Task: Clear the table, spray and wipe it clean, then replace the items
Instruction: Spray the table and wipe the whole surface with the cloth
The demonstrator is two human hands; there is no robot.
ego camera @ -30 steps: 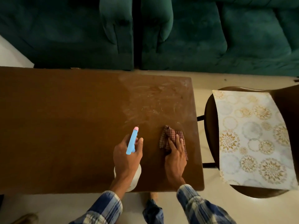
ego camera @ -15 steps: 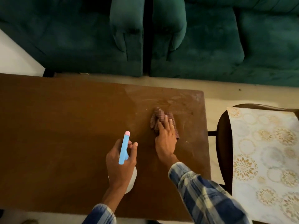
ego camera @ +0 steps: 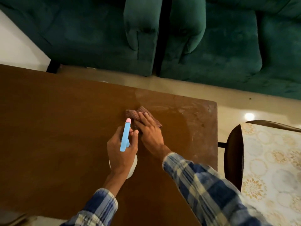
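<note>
A brown wooden table [ego camera: 57, 128] fills the left and middle of the head view, with a dusty, streaked patch near its far right corner. My left hand [ego camera: 121, 152] grips a spray bottle [ego camera: 125, 137] with a light blue head, a pink nozzle and a white body, held above the table. Just right of it, my right hand [ego camera: 150, 129] presses flat on a reddish checked cloth [ego camera: 135, 113] lying on the tabletop. Most of the bottle's body is hidden under my left hand.
Two dark green sofas [ego camera: 211, 46] stand beyond the table's far edge, across a strip of pale floor. A dark chair [ego camera: 232, 154] covered by a floral patterned sheet [ego camera: 268, 168] stands off the table's right end.
My right hand has slid the cloth away from me and to the left across the table, ending close to the bottle's nozzle. The left hand has kept hold of the bottle.
</note>
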